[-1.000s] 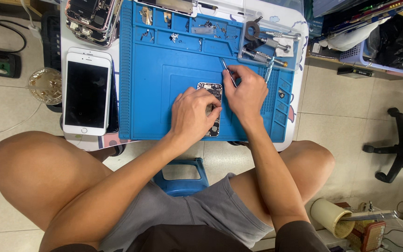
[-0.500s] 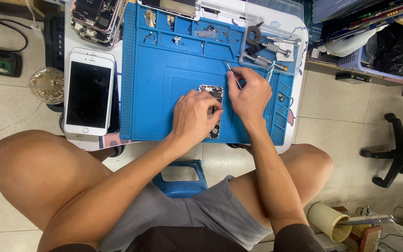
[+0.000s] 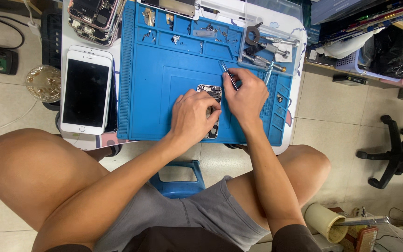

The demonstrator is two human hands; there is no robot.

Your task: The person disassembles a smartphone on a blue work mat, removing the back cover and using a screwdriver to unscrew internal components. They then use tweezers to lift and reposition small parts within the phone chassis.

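On the blue silicone repair mat (image 3: 164,93), mid-table, sits the small bare phone circuit board (image 3: 210,91), lying flat near the mat's near edge. Left hand (image 3: 193,117) covers the board's lower part, fingers curled down and pressing it in place. Right hand (image 3: 246,95) pinches slim metal tweezers (image 3: 227,74) between thumb and fingers; handle end points far-left, tips hidden under the hand.

Change vs. half a second ago: almost none. Both hands sit on the same spot, tweezers at the same angle; only the camera has shifted a bit. Read it as steady fine work at one point on the board, not a reposition.

Left of the mat: white smartphone with black screen (image 3: 86,91), face up. Far-left: opened phone chassis (image 3: 94,16), cut by the frame edge. Far-right: clear plastic tray with metal tools (image 3: 267,46).

Hard to tell: what the tweezers grip, if anything. Contact point is occluded by the right hand's fingers. Small parts in the mat's far compartments are too tiny to identify.
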